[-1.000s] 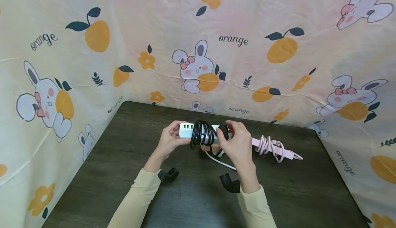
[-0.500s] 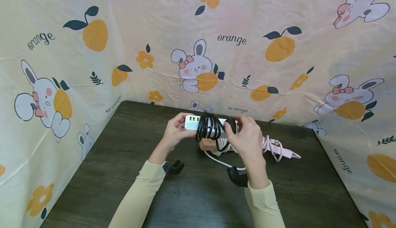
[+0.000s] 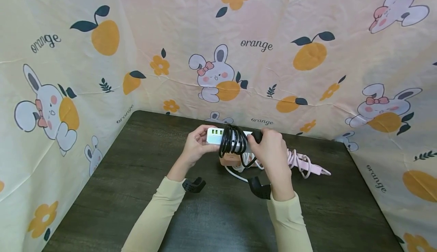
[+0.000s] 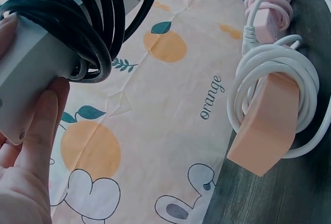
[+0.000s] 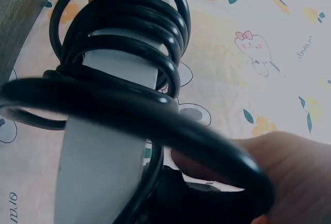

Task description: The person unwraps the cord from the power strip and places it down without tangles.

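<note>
My left hand (image 3: 198, 144) grips the USB-port end of a white power strip (image 3: 214, 136), thumb on the near side. Several turns of black cord (image 3: 233, 142) wrap the strip's middle; in the right wrist view one loop of the cord (image 5: 129, 113) stands out toward the camera. My right hand (image 3: 273, 154) pinches the black plug (image 3: 257, 136) at the other end, partly hiding it. Both hands hold the strip up off the table. In the left wrist view the strip (image 4: 36, 69) lies between my left fingers and thumb.
Behind and below the held strip, an orange-tan power strip (image 4: 269, 125) wound with white cord (image 4: 310, 84) lies on the dark table (image 3: 153, 191). A pink power strip (image 3: 302, 161) with pale pink cord lies to its right. A printed cloth (image 3: 177, 28) hangs behind and at the sides.
Both hands have carried the power strip slightly up and to the right. The orange-tan strip below shows more. My right hand has turned a little, covering more of the plug.
</note>
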Motion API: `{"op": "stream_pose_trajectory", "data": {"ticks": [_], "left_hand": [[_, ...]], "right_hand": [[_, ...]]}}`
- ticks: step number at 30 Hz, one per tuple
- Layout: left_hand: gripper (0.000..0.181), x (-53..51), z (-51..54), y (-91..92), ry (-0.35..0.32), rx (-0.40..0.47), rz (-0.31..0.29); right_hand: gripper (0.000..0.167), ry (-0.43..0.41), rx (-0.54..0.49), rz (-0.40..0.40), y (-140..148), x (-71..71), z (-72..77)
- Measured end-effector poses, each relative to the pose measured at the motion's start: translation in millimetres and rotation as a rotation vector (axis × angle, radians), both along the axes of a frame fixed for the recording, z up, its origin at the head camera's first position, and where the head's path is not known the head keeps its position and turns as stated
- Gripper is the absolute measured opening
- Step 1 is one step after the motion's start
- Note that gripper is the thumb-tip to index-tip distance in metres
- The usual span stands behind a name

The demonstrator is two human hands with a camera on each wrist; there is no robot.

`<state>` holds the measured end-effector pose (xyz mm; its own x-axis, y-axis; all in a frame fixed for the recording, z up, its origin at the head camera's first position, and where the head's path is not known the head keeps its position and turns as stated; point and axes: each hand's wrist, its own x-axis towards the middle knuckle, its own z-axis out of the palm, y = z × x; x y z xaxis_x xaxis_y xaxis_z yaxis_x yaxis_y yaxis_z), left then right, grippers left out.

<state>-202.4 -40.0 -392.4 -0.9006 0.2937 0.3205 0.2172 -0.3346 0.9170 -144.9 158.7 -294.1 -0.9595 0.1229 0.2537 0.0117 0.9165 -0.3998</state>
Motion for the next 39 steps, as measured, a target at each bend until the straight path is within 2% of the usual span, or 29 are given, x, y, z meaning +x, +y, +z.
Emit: {"op": "stream_pose_trajectory", "data": {"ticks": [3, 7, 14, 19, 24, 33, 39], "left_hand": [[0.053, 0.5, -1.1, 0.7, 0.006, -0.008, 0.007], [0.053, 1.1, -2.6, 1.6, 0.009, -0.013, 0.016], [0.055, 2.0, -4.6, 2.8, -0.002, -0.007, 0.022], [0.055, 2.9, -6.9, 4.2, 0.004, -0.023, 0.020], [0.054, 3.8, -10.5, 5.7, 0.011, -0.034, 0.013], [0.051, 5.7, -13.9, 8.1, 0.038, -0.015, 0.007], [0.052, 5.8, -13.5, 7.2, 0.049, -0.005, 0.005]], "right_hand": [[0.038, -0.056, -0.035, -0.010, 0, -3.4, 0.6], [0.034, -0.113, -0.045, -0.030, -3, -5.6, 1.4], [0.036, -0.114, -0.003, -0.060, -5, -8.3, 0.3], [0.042, -0.201, -0.015, -0.062, -3, -11.7, 0.4], [0.042, -0.267, -0.015, -0.042, 2, -12.9, 0.5], [0.045, -0.321, -0.061, -0.032, 5, -12.1, 2.0], [0.040, -0.294, -0.069, -0.033, 4, -14.6, -3.1]]}}
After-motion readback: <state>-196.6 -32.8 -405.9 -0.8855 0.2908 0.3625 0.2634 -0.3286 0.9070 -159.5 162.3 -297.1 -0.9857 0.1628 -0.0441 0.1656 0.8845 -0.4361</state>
